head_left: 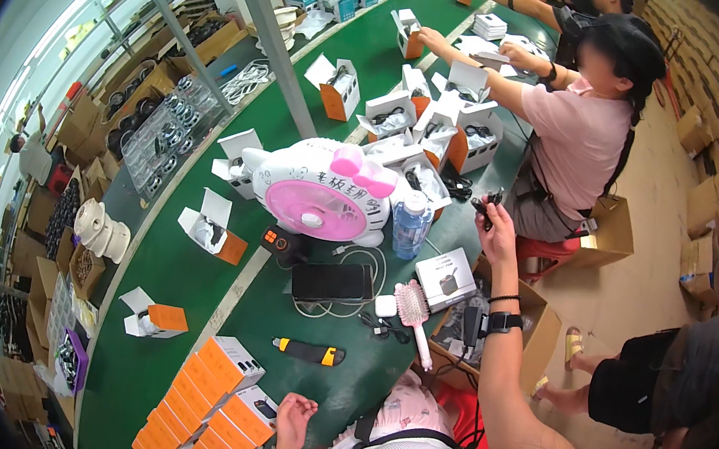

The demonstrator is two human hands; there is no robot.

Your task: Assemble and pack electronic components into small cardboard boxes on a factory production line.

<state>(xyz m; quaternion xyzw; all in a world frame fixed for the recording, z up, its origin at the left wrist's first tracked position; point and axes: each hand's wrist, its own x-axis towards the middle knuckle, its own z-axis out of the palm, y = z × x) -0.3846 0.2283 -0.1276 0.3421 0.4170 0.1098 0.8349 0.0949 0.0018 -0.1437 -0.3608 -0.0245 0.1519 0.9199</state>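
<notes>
Green worktable (360,375) is running alongside, the right hand (495,229) is pinching a small black cable bundle (491,200), long axis unclear, ahead and right of the left hand (296,416), which is showing half-curled fingers, apparently empty, beside orange-and-white cardboard boxes (197,388).

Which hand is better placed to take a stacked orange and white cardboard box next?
Probably the left hand: it looks empty and is beside the stacked boxes. The right hand is farther away, holding what looks like a black cable bundle.
</notes>
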